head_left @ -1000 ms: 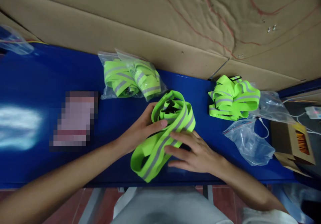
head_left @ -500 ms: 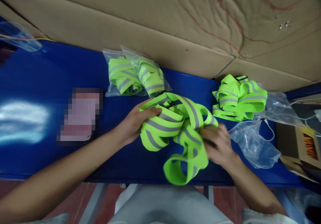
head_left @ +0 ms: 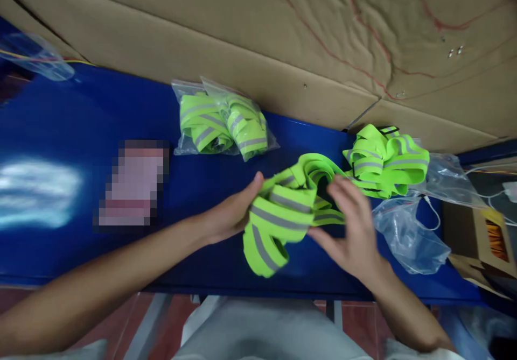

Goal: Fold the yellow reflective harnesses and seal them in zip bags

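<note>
A bundle of neon-yellow reflective strap (head_left: 280, 214) with grey stripes is held above the blue table, between my two hands. My left hand (head_left: 232, 212) grips its left side, thumb raised along the edge and fingers hidden behind the folds. At the right side my right hand (head_left: 355, 231) cups the loose loops, its thumb against the lower edge and its fingers curved over the upper folds. Several loops bulge up and to the right, and one folded end hangs at lower left.
Two clear bags of similar straps (head_left: 222, 123) lie at the back. Another loose strap bundle (head_left: 388, 161) sits at right, near empty plastic bags (head_left: 412, 236), a white cable (head_left: 434, 214) and an open cardboard box (head_left: 464, 241). A blurred-out flat object (head_left: 135, 182) lies left. Cardboard (head_left: 226, 42) lines the back.
The strap bundle has shifted slightly right and turned. The long loop that hung near the table's front edge is now gathered up. My right hand has opened its fingers wider around the folds.
</note>
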{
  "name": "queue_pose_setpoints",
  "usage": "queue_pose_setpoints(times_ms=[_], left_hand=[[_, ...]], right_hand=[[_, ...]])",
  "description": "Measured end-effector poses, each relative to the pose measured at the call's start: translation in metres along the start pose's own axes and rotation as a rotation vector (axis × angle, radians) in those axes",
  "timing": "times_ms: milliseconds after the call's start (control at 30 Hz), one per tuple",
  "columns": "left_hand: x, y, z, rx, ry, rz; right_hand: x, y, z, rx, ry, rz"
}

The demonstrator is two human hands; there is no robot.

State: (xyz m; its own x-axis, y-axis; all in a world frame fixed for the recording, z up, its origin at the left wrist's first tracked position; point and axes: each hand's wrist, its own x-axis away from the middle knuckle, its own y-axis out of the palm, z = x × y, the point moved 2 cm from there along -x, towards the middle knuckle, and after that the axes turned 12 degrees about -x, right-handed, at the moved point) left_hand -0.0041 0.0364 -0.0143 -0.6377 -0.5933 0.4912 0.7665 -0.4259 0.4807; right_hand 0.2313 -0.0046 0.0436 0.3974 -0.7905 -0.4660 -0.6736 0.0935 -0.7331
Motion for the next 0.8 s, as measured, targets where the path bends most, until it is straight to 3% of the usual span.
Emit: queue_pose_setpoints(times_ms=[67,133,200,333,433,533,600,633,700,800], left_hand=[[0.003,0.005,-0.009,-0.207,0.099,-0.119],[0.006,0.007,-0.016,-0.376,0.189,-0.162],[0.007,0.007,-0.018,-0.403,0.2,-0.152],[0.002,-0.002,-0.011,-0.29,0.248,-0.018],[0.004,-0.011,0.002,-0.415,0.55,0.197],[0.019,-0.009,0.011,-0.757,0.992,0.432],[0.029,0.003,0.01,-1.108,1.216,0.433],[0.031,0.009,0.008,-1.279,1.263,0.389],[0.033,0.02,0.002,-1.511,1.232,0.318],[0.03,0.025,0.0,-1.572,1.132,0.358]], right_hand=[[0.002,0.019,-0.008,-0.121,-0.09,-0.192],[0.003,0.032,-0.01,-0.274,-0.158,-0.267],[0.003,0.037,-0.007,-0.393,-0.127,-0.207],[0.006,0.028,0.011,-0.356,0.163,0.05],[0.007,0.02,0.018,-0.312,0.323,0.124],[0.004,0.019,0.016,-0.334,0.336,0.117],[0.002,0.02,0.013,-0.361,0.328,0.102],[0.002,0.021,0.013,-0.383,0.338,0.091],[0.004,0.021,0.012,-0.439,0.379,0.058],[0.011,0.023,0.012,-0.464,0.392,0.007]])
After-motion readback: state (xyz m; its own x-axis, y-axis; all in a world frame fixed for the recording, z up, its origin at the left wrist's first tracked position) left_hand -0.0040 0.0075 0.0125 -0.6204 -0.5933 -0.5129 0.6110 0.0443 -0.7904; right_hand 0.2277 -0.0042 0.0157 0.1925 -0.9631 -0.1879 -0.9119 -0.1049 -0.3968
